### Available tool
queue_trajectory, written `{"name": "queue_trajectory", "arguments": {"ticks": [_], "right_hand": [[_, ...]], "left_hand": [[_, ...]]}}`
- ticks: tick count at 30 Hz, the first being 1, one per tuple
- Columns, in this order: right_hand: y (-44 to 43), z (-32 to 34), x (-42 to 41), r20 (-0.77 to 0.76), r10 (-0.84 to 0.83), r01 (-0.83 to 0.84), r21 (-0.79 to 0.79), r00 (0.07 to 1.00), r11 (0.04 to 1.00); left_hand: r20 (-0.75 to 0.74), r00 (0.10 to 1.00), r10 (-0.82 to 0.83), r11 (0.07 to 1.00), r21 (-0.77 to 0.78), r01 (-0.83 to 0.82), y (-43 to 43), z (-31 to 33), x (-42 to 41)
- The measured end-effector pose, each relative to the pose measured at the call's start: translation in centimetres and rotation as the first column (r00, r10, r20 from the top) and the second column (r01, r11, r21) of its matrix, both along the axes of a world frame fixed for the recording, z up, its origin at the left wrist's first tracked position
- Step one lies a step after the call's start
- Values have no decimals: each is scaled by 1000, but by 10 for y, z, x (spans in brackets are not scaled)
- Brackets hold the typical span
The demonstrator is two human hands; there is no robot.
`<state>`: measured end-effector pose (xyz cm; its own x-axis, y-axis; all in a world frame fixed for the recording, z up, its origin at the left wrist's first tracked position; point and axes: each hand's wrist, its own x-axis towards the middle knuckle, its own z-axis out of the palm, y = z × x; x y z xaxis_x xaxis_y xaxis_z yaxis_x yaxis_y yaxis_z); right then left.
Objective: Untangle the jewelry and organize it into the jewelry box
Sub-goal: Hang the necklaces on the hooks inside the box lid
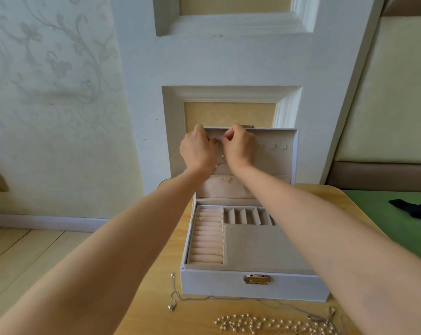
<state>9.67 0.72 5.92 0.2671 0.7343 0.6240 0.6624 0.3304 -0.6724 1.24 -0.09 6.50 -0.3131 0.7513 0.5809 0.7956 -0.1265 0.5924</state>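
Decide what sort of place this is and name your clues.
Probably a home bedroom: pale floral wallpaper, a cream padded panel above a green bedspread, and a light wooden table bearing a white jewelry box.

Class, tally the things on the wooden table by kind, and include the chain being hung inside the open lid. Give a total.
Jewelry box: 1
Silver chains: 2 (loose chain, held chain)
Pearl heap: 1, strands too tangled to separate
Total: 4

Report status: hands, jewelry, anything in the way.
Hands: left hand, right hand both pinching thin chain at lid hooks. Silver necklace, pearl strand on table before jewelry box. Nothing blocking.
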Motion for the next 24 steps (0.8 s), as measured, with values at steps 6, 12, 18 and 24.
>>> {"name": "queue_trajectory", "arguments": {"ticks": [6, 12, 18, 24], "right_hand": [[2, 4, -3, 55, -44, 49, -111, 998, 993], [-3, -6, -1, -13, -7, 4, -201, 1000, 980], [-13, -28, 8, -115, 55, -79, -209, 992, 975], [-34, -53, 24, 37, 61, -48, -283, 997, 958]], "left_hand": [[-77, 997, 5, 999, -49, -9, -1, 1, 3], [-221, 975, -29, 995, -95, 8, -11, -10, 1], [-274, 959, -79, 992, -119, 47, -21, -34, -2], [-288, 955, -72, 993, -110, 42, -33, -48, 0]]}}
